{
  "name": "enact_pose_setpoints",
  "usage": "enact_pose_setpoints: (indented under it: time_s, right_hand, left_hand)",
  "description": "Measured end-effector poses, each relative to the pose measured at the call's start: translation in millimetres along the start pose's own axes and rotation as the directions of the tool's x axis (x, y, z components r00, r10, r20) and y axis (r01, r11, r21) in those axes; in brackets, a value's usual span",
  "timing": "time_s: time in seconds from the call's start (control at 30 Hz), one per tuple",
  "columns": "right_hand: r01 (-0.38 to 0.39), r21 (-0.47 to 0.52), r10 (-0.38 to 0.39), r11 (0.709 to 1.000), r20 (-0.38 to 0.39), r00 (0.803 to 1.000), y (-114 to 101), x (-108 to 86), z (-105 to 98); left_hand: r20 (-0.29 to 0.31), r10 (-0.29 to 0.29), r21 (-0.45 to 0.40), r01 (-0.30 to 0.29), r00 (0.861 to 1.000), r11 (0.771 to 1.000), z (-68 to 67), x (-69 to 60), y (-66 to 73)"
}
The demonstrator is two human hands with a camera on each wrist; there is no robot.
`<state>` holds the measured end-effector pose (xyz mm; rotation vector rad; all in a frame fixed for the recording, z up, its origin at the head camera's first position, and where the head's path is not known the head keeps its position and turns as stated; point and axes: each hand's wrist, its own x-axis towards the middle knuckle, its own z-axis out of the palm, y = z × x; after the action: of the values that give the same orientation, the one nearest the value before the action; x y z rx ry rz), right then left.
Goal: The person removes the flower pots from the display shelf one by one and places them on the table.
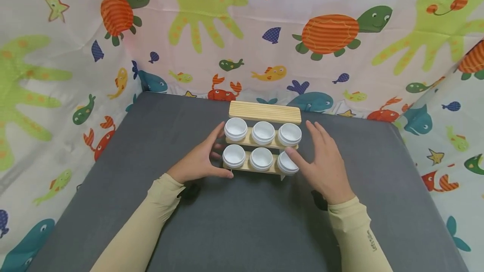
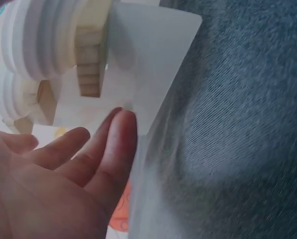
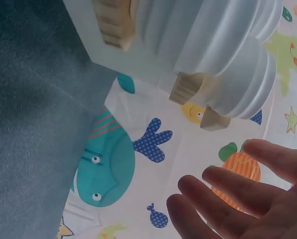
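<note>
Six white cups (image 1: pixel 263 133) seated on the tiered rack (image 1: pixel 247 165)

Your loading looks well along: three cups sit on the front tier (image 1: pixel 274 166) and three on the middle tier (image 1: pixel 249 139), while the rear tier (image 1: pixel 265 112) carries none. Whether anything belongs there, or only straightening is left, you can't tell from these views. The rack stands upright on the surface (image 1: pixel 234 226), between your hands. Your left hand (image 1: pixel 198 160) has its grip loosely spread by the clear side panel (image 2: pixel 153 55), too close to rule out contact; your right hand (image 1: pixel 328 167) is spread and holds nothing, its thumb (image 1: pixel 296 158) overlapping the front right cup (image 1: pixel 288 164) in the head view. The grey surface runs back to a white curtain (image 1: pixel 234 20) printed with sea animals, which lines both sides too.
</note>
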<state>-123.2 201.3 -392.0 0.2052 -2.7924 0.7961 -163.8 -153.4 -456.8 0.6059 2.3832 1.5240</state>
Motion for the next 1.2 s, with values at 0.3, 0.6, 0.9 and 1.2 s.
enact_pose_setpoints:
  time_s: [0.3,0.6,0.9,1.2]
  right_hand:
    - [0.029,0.018,-0.028,0.999,-0.054,0.998,-5,4.9,6]
    - [0.045,0.015,-0.044,0.999,-0.067,0.997,-9,7.6,7]
    - [0.060,0.039,-0.056,0.997,-0.100,0.993,-4,10.5,10]
    - [0.058,0.067,-0.054,0.996,-0.071,0.996,-3,16.3,14]
  left_hand:
    - [-0.027,0.032,-0.018,-0.033,0.999,0.999,6.9,3.9,0.7]
    - [-0.039,0.036,-0.002,-0.036,0.999,0.999,9.8,6.9,0.2]
    - [-0.031,0.028,0.006,-0.028,0.999,1.000,10.8,10.5,0.0]
    - [-0.044,0.045,0.019,-0.044,0.998,0.999,13.1,11.9,-7.4]
